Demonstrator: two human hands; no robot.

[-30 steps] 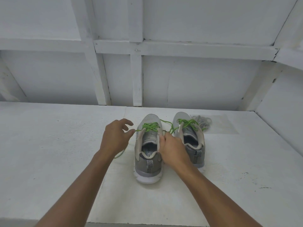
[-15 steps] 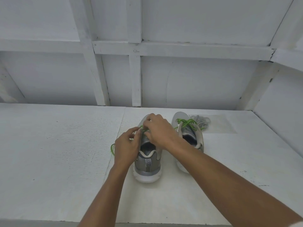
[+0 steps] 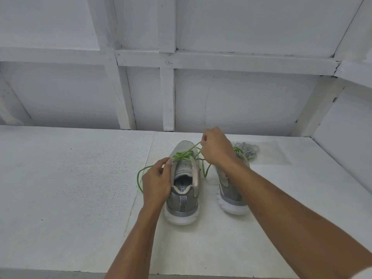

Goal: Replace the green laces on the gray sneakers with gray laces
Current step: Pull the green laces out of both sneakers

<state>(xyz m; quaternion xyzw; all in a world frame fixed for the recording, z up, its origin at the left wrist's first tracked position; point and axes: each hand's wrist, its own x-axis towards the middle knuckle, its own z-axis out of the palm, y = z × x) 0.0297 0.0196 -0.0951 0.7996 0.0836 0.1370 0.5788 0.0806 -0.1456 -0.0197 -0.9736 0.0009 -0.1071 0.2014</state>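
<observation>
Pulling up toward one o'clock, the right hand (image 3: 216, 147) now pinches a green lace (image 3: 186, 154) strand it has just drawn from the left sneaker (image 3: 184, 178) – unlacing begun – while the left hand (image 3: 158, 182) clasps the collar; gray laces (image 3: 248, 149) wait on the worktop (image 3: 70, 188).

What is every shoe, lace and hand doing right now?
Left sneaker: upright, green lace partly undone.
Right sneaker: upright, its green lace in place, mostly hidden by the arm.
Gray laces: loose pile behind the right sneaker.
Left hand: steadying the left sneaker's side.
Right hand: pinching the green lace, pulling it up.
</observation>
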